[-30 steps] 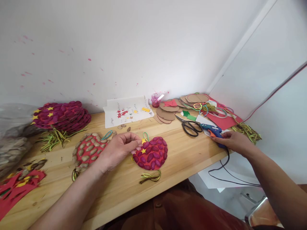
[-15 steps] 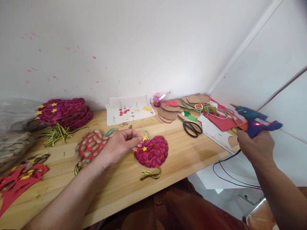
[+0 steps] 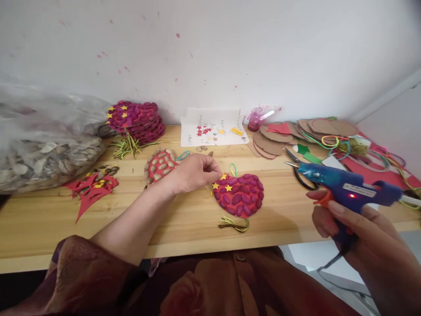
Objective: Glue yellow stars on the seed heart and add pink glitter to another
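Just right of the left hand (image 3: pixel 194 175), and slightly nearer the body, a red piece studded with purple lumps (image 3: pixel 243 199) is laid flat on the wooden table (image 3: pixel 184 228), its longer axis running left to right. Its far left edge, where yellow stars (image 3: pixel 228 188) are set, is reached by that hand's fingertips; contact cannot be told. Thumb and forefinger are brought together there, with anything between them hidden. Well to the piece's right, so farther off than the left hand, the right hand (image 3: pixel 371 228) is wrapped around a blue glue gun (image 3: pixel 348 188), its nozzle pointed leftward.
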A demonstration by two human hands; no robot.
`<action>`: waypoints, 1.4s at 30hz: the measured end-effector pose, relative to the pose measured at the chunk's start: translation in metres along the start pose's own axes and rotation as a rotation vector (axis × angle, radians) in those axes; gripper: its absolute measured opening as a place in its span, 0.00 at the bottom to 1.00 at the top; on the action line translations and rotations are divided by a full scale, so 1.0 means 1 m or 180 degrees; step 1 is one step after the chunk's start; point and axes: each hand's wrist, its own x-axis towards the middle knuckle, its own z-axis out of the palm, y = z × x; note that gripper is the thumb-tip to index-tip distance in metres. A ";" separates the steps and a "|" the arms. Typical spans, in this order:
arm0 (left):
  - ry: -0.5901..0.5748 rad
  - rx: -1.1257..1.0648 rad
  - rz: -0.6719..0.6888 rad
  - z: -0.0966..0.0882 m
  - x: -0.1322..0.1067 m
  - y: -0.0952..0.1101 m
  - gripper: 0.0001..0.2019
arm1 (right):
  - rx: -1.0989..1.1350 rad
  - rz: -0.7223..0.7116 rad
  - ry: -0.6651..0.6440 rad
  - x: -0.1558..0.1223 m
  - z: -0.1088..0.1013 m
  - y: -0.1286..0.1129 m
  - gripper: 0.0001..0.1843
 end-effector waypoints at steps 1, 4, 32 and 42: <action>-0.0037 0.0033 -0.0014 0.000 0.000 0.001 0.07 | -0.0177 -0.0047 -0.0082 -0.004 0.005 -0.001 0.17; -0.0143 0.0134 -0.0075 -0.003 -0.001 0.003 0.08 | -0.0932 -0.0146 -0.0348 -0.011 0.012 0.004 0.20; -0.0527 0.0510 0.0137 -0.005 0.000 -0.005 0.06 | -0.2689 -0.1094 -0.1916 0.010 0.045 0.013 0.19; -0.0567 0.0456 0.0131 -0.004 0.000 -0.004 0.05 | -0.2692 -0.1228 -0.1898 0.011 0.044 0.020 0.18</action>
